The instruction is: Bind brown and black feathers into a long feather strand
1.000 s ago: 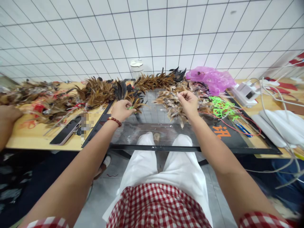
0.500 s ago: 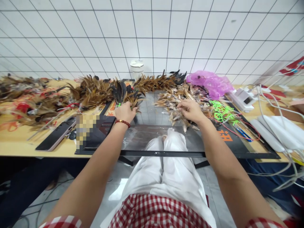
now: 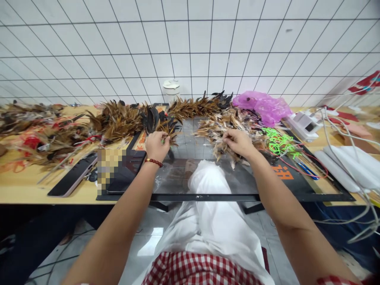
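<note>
My left hand (image 3: 158, 145), with a beaded bracelet at the wrist, is closed around the base of a feather bundle (image 3: 151, 118). Its dark and brown plumes point away from me, and a bit of green shows by the fingertips. Over a loose pile of pale brown feathers (image 3: 218, 124) is my right hand (image 3: 240, 143), thumb and forefinger pressed together. Whatever lies between those fingers is too small to make out. Both hands are above a dark, glossy glass panel (image 3: 178, 176).
A brown feather garland (image 3: 192, 107) lies at the back, before a white lidded container (image 3: 171, 89). Rightward are a pink plastic bag (image 3: 263, 109), green string (image 3: 279, 142), blue pens (image 3: 308, 170) and a white power adapter (image 3: 304, 124) with cables. Leftward lie a phone (image 3: 73, 176) and more feathers (image 3: 117, 118).
My left hand has turned slightly, its fingers now curled inward near the green bit. My right hand stays pinched over the pale feathers. The view has tilted up a little, and my legs have shifted.
</note>
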`<state>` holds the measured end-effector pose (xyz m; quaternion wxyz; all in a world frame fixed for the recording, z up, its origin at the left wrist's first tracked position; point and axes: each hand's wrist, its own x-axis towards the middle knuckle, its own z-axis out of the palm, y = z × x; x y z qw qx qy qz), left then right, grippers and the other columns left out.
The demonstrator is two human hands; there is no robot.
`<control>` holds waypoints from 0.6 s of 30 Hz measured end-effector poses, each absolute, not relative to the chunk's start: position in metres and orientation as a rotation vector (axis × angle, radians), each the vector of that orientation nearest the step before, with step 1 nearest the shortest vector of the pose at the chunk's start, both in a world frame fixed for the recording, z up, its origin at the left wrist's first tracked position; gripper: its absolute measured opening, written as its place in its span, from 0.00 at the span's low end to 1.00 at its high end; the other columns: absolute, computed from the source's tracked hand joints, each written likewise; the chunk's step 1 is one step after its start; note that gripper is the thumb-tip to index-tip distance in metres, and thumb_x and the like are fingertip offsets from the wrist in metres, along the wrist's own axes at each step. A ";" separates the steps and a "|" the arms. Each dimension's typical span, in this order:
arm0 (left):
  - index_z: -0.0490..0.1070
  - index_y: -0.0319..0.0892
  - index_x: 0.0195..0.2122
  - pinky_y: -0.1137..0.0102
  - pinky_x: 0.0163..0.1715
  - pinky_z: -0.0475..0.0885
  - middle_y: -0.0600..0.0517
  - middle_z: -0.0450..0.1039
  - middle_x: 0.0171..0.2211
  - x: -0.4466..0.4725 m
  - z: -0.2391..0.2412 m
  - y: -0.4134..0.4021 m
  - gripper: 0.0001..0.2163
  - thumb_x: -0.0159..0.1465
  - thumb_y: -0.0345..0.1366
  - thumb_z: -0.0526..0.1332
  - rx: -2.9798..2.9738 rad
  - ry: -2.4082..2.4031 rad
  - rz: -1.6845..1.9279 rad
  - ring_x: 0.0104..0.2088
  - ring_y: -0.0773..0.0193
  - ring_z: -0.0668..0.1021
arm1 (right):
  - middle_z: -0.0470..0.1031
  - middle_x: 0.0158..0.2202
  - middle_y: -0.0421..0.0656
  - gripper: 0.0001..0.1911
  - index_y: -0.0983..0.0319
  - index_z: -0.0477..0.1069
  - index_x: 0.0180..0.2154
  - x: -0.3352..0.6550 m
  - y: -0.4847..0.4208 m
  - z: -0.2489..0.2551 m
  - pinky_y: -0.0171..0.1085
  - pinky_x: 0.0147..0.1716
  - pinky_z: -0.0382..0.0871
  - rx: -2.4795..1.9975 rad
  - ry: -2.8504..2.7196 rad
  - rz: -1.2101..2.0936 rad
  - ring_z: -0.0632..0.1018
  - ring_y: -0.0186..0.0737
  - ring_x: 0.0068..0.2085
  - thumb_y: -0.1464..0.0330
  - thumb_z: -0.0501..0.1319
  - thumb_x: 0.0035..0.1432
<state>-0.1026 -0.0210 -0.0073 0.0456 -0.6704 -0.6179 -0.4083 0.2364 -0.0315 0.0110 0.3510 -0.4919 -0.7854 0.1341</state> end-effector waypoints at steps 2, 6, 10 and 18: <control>0.74 0.42 0.31 0.61 0.44 0.69 0.47 0.77 0.33 -0.088 -0.004 -0.023 0.04 0.58 0.35 0.60 -2.050 -1.853 -1.565 0.36 0.58 0.76 | 0.72 0.26 0.40 0.06 0.61 0.71 0.30 0.222 -0.031 0.004 0.35 0.31 0.62 -1.216 -1.736 0.607 0.69 0.35 0.29 0.65 0.60 0.52; 0.74 0.41 0.31 0.69 0.36 0.71 0.51 0.76 0.30 -0.027 0.004 -0.024 0.05 0.53 0.34 0.65 -2.159 -1.863 -2.438 0.31 0.66 0.76 | 0.67 0.21 0.36 0.15 0.61 0.69 0.28 0.198 -0.032 -0.002 0.32 0.23 0.55 -1.091 -1.340 1.048 0.64 0.30 0.21 0.58 0.67 0.44; 0.74 0.40 0.28 0.73 0.29 0.68 0.54 0.74 0.25 0.030 0.009 -0.026 0.08 0.48 0.33 0.70 -2.131 -1.957 -2.967 0.25 0.71 0.72 | 0.65 0.18 0.34 0.17 0.61 0.69 0.28 0.193 -0.036 0.002 0.30 0.19 0.52 -1.075 -1.186 1.137 0.61 0.27 0.18 0.57 0.69 0.42; 0.73 0.39 0.23 0.75 0.24 0.65 0.56 0.69 0.19 0.049 -0.009 -0.030 0.13 0.46 0.40 0.73 -2.394 -2.128 -2.925 0.20 0.74 0.69 | 0.69 0.23 0.36 0.15 0.62 0.70 0.31 0.198 -0.034 -0.004 0.31 0.23 0.58 -1.083 -1.384 0.996 0.65 0.29 0.23 0.56 0.66 0.49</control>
